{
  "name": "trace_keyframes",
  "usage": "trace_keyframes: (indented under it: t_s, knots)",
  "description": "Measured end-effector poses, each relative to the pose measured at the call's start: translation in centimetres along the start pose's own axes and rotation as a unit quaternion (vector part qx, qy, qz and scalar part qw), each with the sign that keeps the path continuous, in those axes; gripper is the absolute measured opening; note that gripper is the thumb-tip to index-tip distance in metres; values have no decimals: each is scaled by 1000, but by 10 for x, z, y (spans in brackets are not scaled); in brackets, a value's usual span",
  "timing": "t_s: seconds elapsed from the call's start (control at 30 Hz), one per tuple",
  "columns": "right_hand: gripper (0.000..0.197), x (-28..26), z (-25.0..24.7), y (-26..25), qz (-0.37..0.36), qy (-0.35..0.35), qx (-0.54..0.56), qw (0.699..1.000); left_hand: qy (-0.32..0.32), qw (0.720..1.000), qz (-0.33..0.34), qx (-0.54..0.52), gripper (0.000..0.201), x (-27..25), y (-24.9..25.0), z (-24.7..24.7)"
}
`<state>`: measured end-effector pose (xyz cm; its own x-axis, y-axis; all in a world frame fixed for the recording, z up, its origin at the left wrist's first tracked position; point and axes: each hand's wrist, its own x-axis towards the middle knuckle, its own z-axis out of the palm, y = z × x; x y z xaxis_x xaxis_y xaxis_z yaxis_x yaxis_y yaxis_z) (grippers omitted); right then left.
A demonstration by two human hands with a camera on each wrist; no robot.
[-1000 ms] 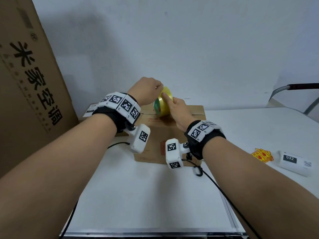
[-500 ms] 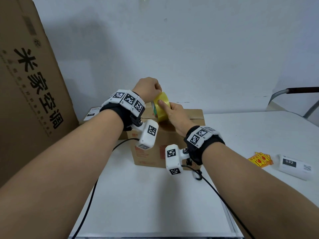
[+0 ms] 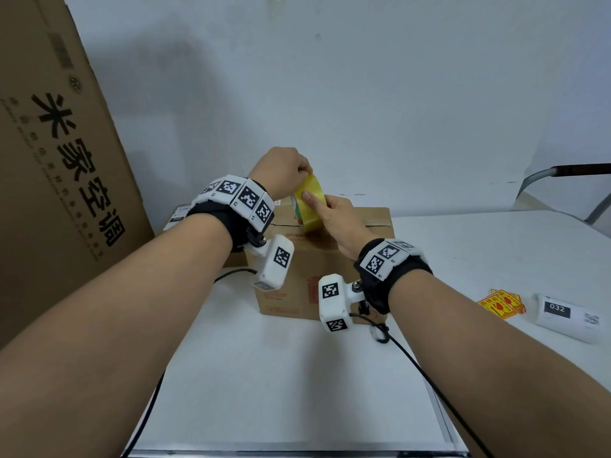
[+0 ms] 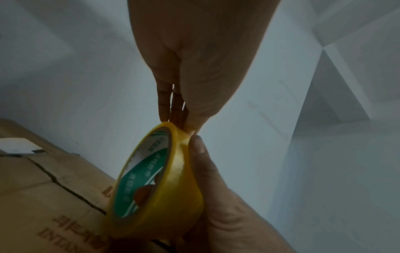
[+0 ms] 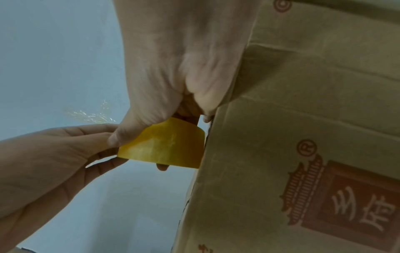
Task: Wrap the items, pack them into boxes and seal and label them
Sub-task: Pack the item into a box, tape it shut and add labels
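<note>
Since a second ago, your right hand [image 3: 334,219] has tilted the yellow tape roll [image 3: 309,206] above the box [image 3: 357,246], gripping it so your left hand [image 3: 281,170] can pinch its loose end.

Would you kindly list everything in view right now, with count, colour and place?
Tape roll: one, yellow with green core, held above the small box.
Small box: one, brown, flaps closed, middle of the table.
Table: one, white.
Big carton: one, brown, black print, standing at left.
Stickers: a few, yellow-red, on the table at right.
Label roll: one, white, beside the stickers.
Chair: one, partly seen, far right.
Left hand: pinches the tape's top edge.
Right hand: grips the roll.
</note>
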<state>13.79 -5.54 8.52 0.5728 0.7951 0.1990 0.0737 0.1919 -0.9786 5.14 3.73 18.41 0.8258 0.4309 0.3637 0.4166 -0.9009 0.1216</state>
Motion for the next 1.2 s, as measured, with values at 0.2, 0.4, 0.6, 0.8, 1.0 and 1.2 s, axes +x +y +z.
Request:
trace_keyframes:
  t_s: [0.2, 0.4, 0.6, 0.8, 1.0, 1.2]
  knots:
    - [42, -1, 0, -1, 2, -7, -3, 1000, 23, 1000, 9, 16, 30, -1, -2, -1]
    - [37, -2, -1, -2, -8, -19, 11, 1000, 32, 999, 21, -12, 24, -1, -7, 3]
    - [38, -4, -1, -3, -22, -37, 18, 999, 18, 999, 22, -34, 23, 2, -8, 1]
    - [32, -6, -4, -4, -38, -23, 25, 999, 3, 989, -31, -146, 23, -1, -7, 2]
    - [36, -8, -7, -7, -28, -47, 24, 998, -36, 965, -97, -240, 69, -11, -35, 29]
    - [37, -5, -4, -6, 1, -27, 49, 998, -5, 984, -32, -178, 51, -7, -35, 46]
